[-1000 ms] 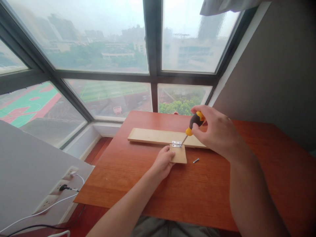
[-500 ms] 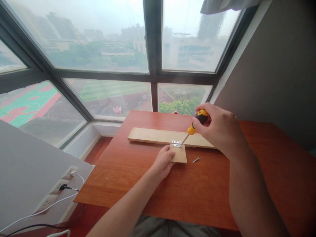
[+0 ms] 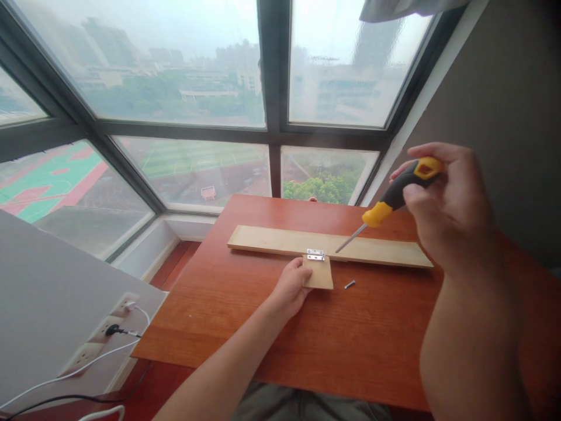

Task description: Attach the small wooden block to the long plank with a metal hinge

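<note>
My left hand grips the left edge of a small wooden board, thumb on top. A silver hinge lies across the joint between this small board and a long wooden plank behind it. My right hand is closed around the handle of a yellow and black screwdriver, raised above the right part of the plank. The screwdriver's tip points down to the left, apart from the hinge. A small metal screw lies on the table, right of the small board.
The reddish-brown wooden table stands against large windows. Left of it, a low white wall carries power sockets with plugged-in cables. A dark grey wall rises on the right.
My right hand has lifted the screwdriver up and to the right, and its tip has come away from the hinge. My left hand still holds the small board in nearly the same place.
</note>
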{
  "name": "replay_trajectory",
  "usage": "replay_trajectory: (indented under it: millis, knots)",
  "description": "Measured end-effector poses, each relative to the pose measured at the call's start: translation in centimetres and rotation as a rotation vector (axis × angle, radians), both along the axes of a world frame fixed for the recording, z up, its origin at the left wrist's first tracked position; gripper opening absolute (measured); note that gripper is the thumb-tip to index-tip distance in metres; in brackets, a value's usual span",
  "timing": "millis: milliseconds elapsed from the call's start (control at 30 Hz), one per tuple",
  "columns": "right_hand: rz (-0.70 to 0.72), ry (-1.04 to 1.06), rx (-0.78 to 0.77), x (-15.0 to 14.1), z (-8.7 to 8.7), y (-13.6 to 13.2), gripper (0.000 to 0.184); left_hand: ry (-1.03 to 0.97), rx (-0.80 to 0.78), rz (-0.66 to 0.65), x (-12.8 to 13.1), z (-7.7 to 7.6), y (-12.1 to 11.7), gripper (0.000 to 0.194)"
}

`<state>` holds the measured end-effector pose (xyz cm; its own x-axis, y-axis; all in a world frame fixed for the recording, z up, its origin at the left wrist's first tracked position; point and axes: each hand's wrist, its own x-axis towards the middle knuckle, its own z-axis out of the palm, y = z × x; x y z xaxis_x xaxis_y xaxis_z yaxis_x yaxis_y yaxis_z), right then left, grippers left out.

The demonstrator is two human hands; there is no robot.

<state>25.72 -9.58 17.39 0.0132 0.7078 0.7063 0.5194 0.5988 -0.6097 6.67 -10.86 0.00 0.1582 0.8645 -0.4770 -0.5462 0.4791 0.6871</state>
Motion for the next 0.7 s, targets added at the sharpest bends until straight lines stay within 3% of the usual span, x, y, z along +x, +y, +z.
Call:
replay_trajectory:
  millis: [100, 167, 267, 333, 433, 533, 700]
  knots:
    - [0.182, 0.179, 0.015, 0.5, 0.3, 0.6, 0.049, 0.004, 0.003, -0.005, 0.0, -0.1, 0.0, 0.031]
    - [0.191, 0.153, -0.038, 0.5, 0.1, 1.1, 0.055, 0.004, 0.006, -0.002, 0.1, -0.1, 0.0, 0.031]
    - [0.126, -0.076, -0.219, -0.1, -1.3, 1.9, 0.042, 0.005, 0.002, 0.007, 0.1, -0.2, 0.0, 0.032]
    - [0.04, -0.314, -0.309, -0.9, -3.3, 2.3, 0.013, -0.002, -0.003, 0.008, 0.2, -0.1, 0.0, 0.033]
    - [0.024, -0.699, -0.438, -2.0, -6.9, 2.7, 0.029, -0.019, 0.001, 0.009, 0.2, 0.0, -0.1, 0.034]
    - [-0.024, -0.917, -0.528, -2.9, -9.6, 2.7, 0.036, -0.026, 0.006, 0.016, 0.2, 0.1, -0.2, 0.033]
    - [-0.034, -1.064, -0.559, -4.0, -11.1, 2.7, 0.044, -0.022, 0.012, 0.006, 0.2, 0.1, -0.1, 0.031]
